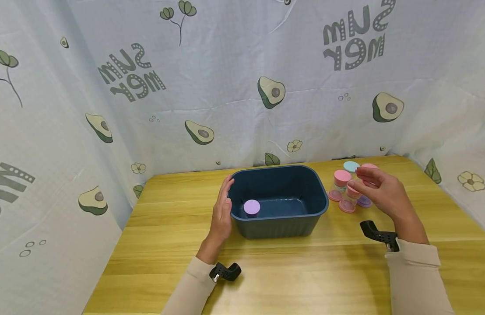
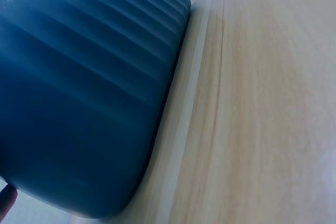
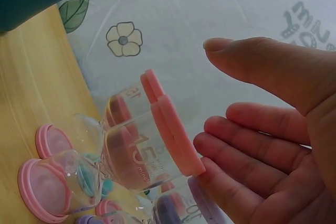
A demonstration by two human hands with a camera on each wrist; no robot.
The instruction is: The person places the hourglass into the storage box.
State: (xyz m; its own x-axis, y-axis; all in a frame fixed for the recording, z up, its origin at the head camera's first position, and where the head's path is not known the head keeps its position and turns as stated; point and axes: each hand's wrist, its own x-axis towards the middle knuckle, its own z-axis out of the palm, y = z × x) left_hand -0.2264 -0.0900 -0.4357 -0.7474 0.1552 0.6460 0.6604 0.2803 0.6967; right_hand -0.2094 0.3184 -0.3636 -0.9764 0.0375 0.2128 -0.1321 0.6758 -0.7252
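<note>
A dark blue plastic basket (image 1: 279, 227) stands on the table, a purple-capped item (image 1: 252, 206) inside its left end. My left hand (image 1: 220, 214) is upright along the basket's left side, fingers straight; in the left wrist view one fingertip (image 2: 7, 199) meets the rim. To the right of the basket, several sand timers stand close together. My right hand (image 1: 384, 192) is over them, thumb apart from the fingers, nothing in its grasp. In the right wrist view, the fingers are beside a pink-capped sand timer (image 3: 131, 156) marked 15; a purple-capped one (image 3: 207, 198) is partly hidden.
Among the grouped timers is one with a light blue cap (image 1: 351, 166), towards the back. The wooden table (image 1: 167, 245) ends at a white cloth (image 1: 234, 105) printed with avocados, which hangs behind and at both sides.
</note>
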